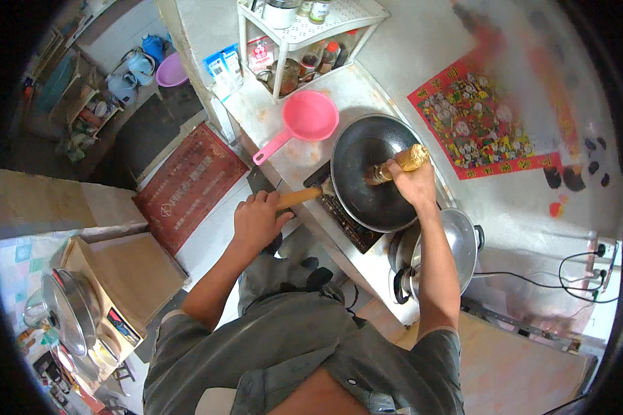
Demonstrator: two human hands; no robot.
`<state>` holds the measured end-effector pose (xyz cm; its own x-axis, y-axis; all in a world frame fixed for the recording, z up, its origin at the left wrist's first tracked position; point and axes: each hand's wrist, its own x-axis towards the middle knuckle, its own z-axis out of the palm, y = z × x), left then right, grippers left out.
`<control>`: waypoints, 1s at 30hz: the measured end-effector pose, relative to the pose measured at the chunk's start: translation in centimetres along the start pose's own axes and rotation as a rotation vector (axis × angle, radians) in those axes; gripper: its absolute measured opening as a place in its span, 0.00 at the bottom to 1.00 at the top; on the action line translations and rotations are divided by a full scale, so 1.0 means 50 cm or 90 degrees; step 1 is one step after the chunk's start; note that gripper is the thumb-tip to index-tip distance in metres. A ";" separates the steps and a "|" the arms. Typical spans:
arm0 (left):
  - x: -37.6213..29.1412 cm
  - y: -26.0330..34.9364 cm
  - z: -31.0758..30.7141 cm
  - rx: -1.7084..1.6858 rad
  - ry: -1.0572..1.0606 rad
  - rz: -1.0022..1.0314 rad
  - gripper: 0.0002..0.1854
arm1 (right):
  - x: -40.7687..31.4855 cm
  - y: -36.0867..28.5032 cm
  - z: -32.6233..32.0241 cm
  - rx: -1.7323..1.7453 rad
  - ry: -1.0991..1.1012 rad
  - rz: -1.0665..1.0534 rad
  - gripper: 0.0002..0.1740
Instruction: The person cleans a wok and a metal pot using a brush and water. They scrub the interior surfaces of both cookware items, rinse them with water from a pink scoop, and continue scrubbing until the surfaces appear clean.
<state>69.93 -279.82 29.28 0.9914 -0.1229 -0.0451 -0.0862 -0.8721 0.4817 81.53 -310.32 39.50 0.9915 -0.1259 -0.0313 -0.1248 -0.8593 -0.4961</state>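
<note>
My left hand (257,218) grips the wooden handle (303,197) of a black wok (368,202). The wok sits tilted over an induction cooker (361,238) on the counter. In my right hand (418,184) is a bundled wok brush (412,157), golden at its upper end and brown at the lower. That brown end reaches down into the wok, near the middle of the bowl. Dark, wet-looking metal shows inside; I cannot tell whether it holds any liquid. Beside the wok lies a pink plastic ladle (311,116), its handle over the counter's edge.
A white corner rack (316,26) with jars and bottles stands at the counter's far end. Close to my right forearm is a large metal pot (454,249). Black cables (519,280) run to the wall sockets. A red doormat (192,187) lies on the floor to the left.
</note>
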 end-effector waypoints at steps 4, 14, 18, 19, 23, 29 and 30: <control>-0.009 -0.019 0.006 0.015 0.033 0.019 0.25 | 0.066 -0.027 0.031 0.174 -0.004 -0.055 0.15; -0.008 -0.026 0.006 0.002 0.016 0.026 0.29 | 0.185 0.050 0.015 0.040 0.236 -0.156 0.13; 0.010 -0.008 -0.022 0.016 -0.065 0.007 0.29 | 0.153 0.133 -0.018 -0.100 0.251 -0.121 0.11; 0.019 -0.001 -0.028 0.019 -0.105 -0.005 0.30 | 0.139 0.149 -0.023 -0.073 0.239 -0.159 0.11; 0.115 0.020 -0.031 0.022 -0.317 0.027 0.30 | 0.032 0.172 -0.012 -0.015 0.179 0.028 0.12; 0.333 0.061 0.074 -0.225 -0.661 0.101 0.22 | -0.140 0.117 0.014 0.096 0.157 0.131 0.14; 0.346 0.065 0.094 -0.383 -0.732 -0.012 0.18 | -0.160 0.110 0.018 0.122 0.177 0.120 0.15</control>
<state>86.33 -287.01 25.96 0.3140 -0.7080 -0.6326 0.2815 -0.5668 0.7742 72.96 -313.58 36.25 0.9014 -0.4245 0.0859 -0.2686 -0.7035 -0.6580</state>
